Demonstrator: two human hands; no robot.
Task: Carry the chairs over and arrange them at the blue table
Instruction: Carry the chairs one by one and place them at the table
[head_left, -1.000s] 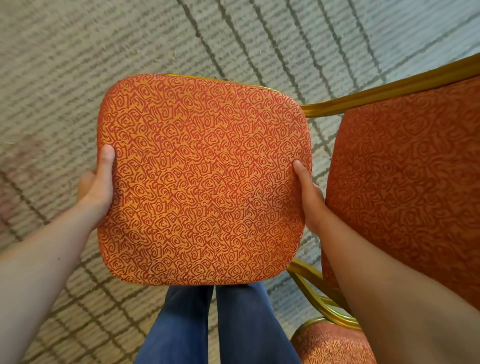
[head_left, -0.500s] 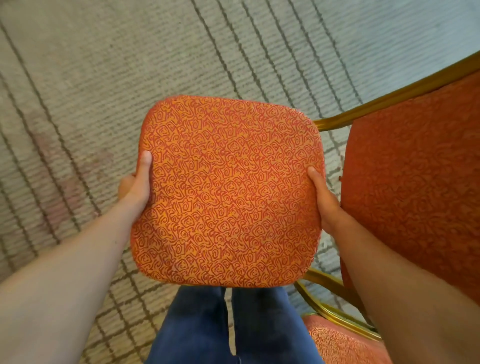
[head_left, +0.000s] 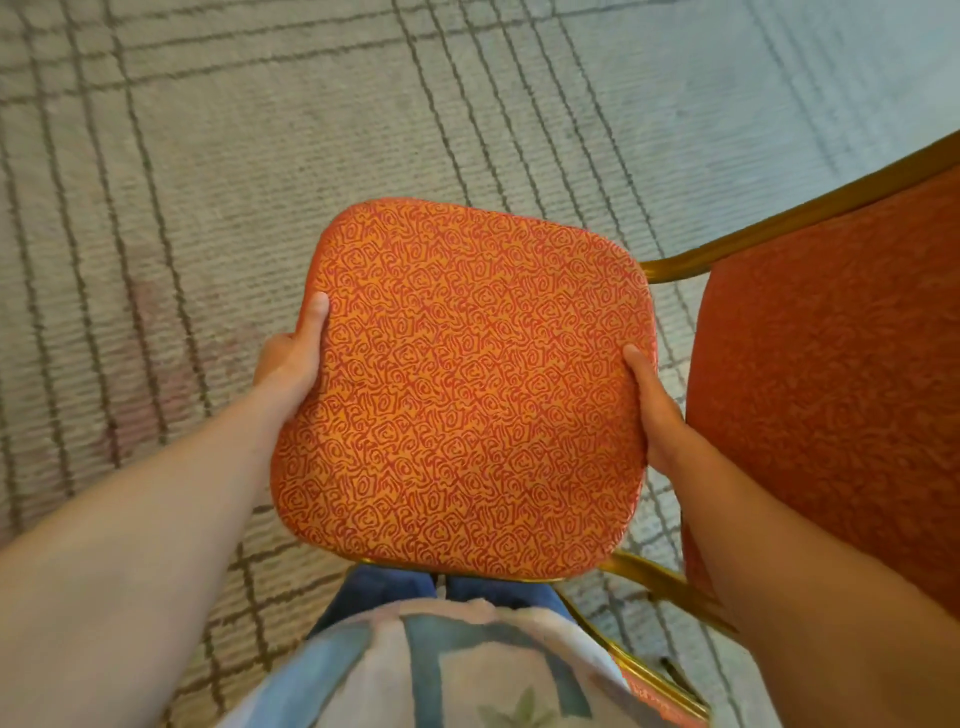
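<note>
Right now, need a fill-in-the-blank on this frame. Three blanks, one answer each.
1. The left hand and right hand hold the orange seat at opposite edges, each with its ____ on top.
2. The orange backrest rises on the person's ____ side.
3. The metal frame is ____ in colour.

Missing words: thumb; right; gold.
</note>
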